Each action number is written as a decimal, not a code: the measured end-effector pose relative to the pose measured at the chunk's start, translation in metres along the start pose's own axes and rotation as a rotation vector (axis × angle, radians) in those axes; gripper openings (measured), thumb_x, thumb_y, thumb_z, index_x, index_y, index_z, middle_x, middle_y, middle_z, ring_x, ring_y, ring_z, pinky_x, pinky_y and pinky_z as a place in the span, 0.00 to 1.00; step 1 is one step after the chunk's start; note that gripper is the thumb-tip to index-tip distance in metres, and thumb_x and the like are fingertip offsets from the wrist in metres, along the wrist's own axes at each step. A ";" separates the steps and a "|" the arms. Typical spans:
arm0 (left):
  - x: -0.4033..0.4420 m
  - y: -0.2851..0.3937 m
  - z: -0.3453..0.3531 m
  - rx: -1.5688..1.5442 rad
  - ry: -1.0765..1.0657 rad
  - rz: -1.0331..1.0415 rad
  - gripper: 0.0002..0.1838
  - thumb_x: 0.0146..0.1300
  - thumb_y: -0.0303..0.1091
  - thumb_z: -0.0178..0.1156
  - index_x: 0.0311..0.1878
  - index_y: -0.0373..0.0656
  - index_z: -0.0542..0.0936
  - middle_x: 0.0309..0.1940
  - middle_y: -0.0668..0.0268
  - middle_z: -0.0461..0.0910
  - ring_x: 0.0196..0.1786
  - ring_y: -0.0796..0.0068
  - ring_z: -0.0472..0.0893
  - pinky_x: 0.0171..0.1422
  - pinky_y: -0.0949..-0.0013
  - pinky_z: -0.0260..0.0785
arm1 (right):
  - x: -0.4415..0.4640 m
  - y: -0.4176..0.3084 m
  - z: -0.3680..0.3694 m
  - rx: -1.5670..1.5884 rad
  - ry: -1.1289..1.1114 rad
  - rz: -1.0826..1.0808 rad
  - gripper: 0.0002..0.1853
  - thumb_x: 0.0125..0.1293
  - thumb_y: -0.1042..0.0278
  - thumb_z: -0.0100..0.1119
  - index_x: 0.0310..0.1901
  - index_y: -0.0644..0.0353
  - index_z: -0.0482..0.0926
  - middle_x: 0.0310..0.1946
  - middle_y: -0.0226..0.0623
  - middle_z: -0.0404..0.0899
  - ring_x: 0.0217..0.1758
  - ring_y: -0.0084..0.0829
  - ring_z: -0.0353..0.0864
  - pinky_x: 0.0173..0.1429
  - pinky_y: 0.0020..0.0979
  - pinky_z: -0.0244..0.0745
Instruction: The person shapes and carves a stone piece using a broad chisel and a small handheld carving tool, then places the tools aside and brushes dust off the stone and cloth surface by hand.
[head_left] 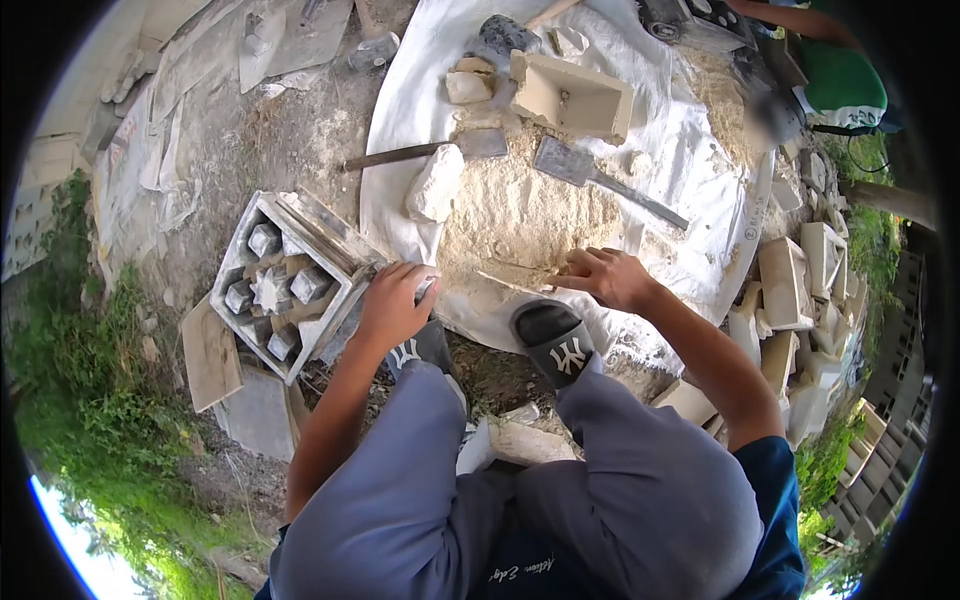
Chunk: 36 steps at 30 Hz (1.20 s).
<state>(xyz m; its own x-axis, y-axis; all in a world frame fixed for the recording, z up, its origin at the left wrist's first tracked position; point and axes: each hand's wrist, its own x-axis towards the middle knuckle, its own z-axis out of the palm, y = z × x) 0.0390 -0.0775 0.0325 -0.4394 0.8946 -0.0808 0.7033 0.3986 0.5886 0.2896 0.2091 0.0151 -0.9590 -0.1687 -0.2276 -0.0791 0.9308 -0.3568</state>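
Observation:
My left hand [395, 303] is closed beside the hexagonal mould, its fingers curled around a small grey object I cannot make out. The mould [345, 290] has a pale frame, with grey blocks and a star-shaped piece [271, 290] inside; it rests tilted on the ground at the left. Over the powder, my right hand [612, 279] pinches a thin stick-like piece [520, 272] reaching toward the left. Beneath both hands, pale sandy powder [540, 215] covers part of a white sheet [400, 115].
On the sheet lie a flat trowel [563, 160], another flat-bladed tool [485, 143], a pale stone lump [435, 185] and a hollow cast block [570, 97]. Cast blocks [785, 280] pile up at right. Flat boards [211, 355] lean at left. Another person [840, 75] works at upper right.

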 end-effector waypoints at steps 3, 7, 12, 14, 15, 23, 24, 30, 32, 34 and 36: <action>-0.013 0.001 0.007 0.176 -0.068 0.067 0.10 0.64 0.38 0.60 0.40 0.42 0.83 0.38 0.60 0.83 0.49 0.58 0.80 0.60 0.57 0.65 | 0.013 -0.010 0.004 -0.001 0.006 -0.112 0.24 0.71 0.64 0.47 0.64 0.24 0.72 0.49 0.32 0.72 0.50 0.32 0.80 0.38 0.33 0.85; -0.014 0.001 0.012 0.233 -0.106 0.048 0.12 0.65 0.41 0.60 0.40 0.43 0.83 0.38 0.61 0.84 0.49 0.61 0.81 0.61 0.57 0.64 | 0.041 -0.021 -0.007 -0.014 -0.214 -0.041 0.21 0.72 0.60 0.47 0.62 0.24 0.74 0.46 0.31 0.73 0.47 0.30 0.81 0.36 0.33 0.85; -0.015 0.001 0.010 0.256 -0.150 0.014 0.12 0.65 0.41 0.59 0.41 0.43 0.84 0.38 0.62 0.84 0.49 0.62 0.81 0.62 0.56 0.63 | 0.054 0.022 -0.014 -0.130 -0.021 -0.100 0.21 0.69 0.69 0.53 0.59 0.27 0.78 0.42 0.27 0.75 0.44 0.28 0.83 0.33 0.31 0.85; -0.015 0.003 0.006 0.309 -0.248 0.007 0.14 0.64 0.43 0.60 0.45 0.44 0.84 0.41 0.63 0.84 0.52 0.65 0.80 0.64 0.56 0.61 | 0.054 0.031 -0.018 -0.160 -0.003 -0.080 0.20 0.69 0.70 0.54 0.56 0.29 0.81 0.41 0.27 0.75 0.44 0.27 0.83 0.29 0.29 0.83; -0.016 0.005 0.006 0.309 -0.243 0.001 0.14 0.64 0.43 0.60 0.45 0.44 0.84 0.41 0.63 0.84 0.52 0.65 0.80 0.64 0.56 0.61 | 0.054 0.031 -0.018 -0.162 -0.004 -0.086 0.20 0.69 0.70 0.54 0.56 0.29 0.81 0.41 0.27 0.75 0.44 0.27 0.83 0.29 0.29 0.83; -0.029 0.024 0.025 0.667 -0.426 0.196 0.17 0.59 0.44 0.64 0.51 0.51 0.83 0.49 0.68 0.79 0.60 0.65 0.73 0.65 0.48 0.58 | 0.040 0.014 -0.018 -0.025 0.178 0.072 0.15 0.71 0.65 0.54 0.55 0.34 0.80 0.39 0.27 0.76 0.36 0.29 0.84 0.27 0.32 0.80; -0.028 0.023 0.030 0.670 -0.426 0.198 0.17 0.59 0.44 0.64 0.51 0.51 0.83 0.49 0.68 0.79 0.60 0.65 0.73 0.65 0.48 0.58 | 0.037 0.016 -0.019 -0.025 0.181 0.073 0.15 0.71 0.65 0.54 0.55 0.34 0.80 0.39 0.27 0.76 0.36 0.29 0.84 0.27 0.32 0.80; -0.021 0.023 0.033 0.632 -0.540 0.293 0.16 0.60 0.33 0.58 0.52 0.47 0.80 0.43 0.66 0.79 0.56 0.64 0.75 0.64 0.47 0.60 | 0.013 0.031 -0.022 0.247 0.326 0.230 0.15 0.70 0.65 0.57 0.56 0.38 0.81 0.42 0.31 0.79 0.34 0.37 0.84 0.34 0.38 0.81; -0.021 0.027 0.023 0.436 -0.329 0.334 0.12 0.59 0.28 0.57 0.47 0.44 0.78 0.36 0.62 0.79 0.50 0.63 0.77 0.61 0.56 0.64 | 0.006 0.031 -0.034 0.262 0.335 0.238 0.15 0.69 0.68 0.59 0.55 0.41 0.81 0.42 0.31 0.79 0.35 0.38 0.84 0.35 0.37 0.80; -0.018 0.026 0.018 0.353 -0.247 0.291 0.11 0.58 0.26 0.57 0.46 0.42 0.76 0.36 0.60 0.79 0.48 0.60 0.78 0.58 0.57 0.66 | 0.000 0.033 -0.037 0.288 0.337 0.256 0.16 0.67 0.72 0.60 0.54 0.44 0.82 0.42 0.32 0.80 0.36 0.39 0.84 0.36 0.37 0.79; -0.014 0.021 0.016 0.205 -0.101 0.151 0.08 0.60 0.22 0.55 0.43 0.36 0.73 0.36 0.53 0.77 0.45 0.49 0.78 0.52 0.54 0.70 | -0.001 0.037 -0.035 0.314 0.362 0.280 0.16 0.67 0.72 0.60 0.54 0.44 0.82 0.42 0.32 0.80 0.36 0.39 0.84 0.36 0.37 0.78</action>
<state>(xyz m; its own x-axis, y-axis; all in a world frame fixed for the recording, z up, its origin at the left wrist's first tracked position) 0.0683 -0.0784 0.0331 -0.2705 0.9585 -0.0901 0.8596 0.2826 0.4256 0.2784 0.2549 0.0343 -0.9684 0.2452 -0.0463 0.2242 0.7732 -0.5932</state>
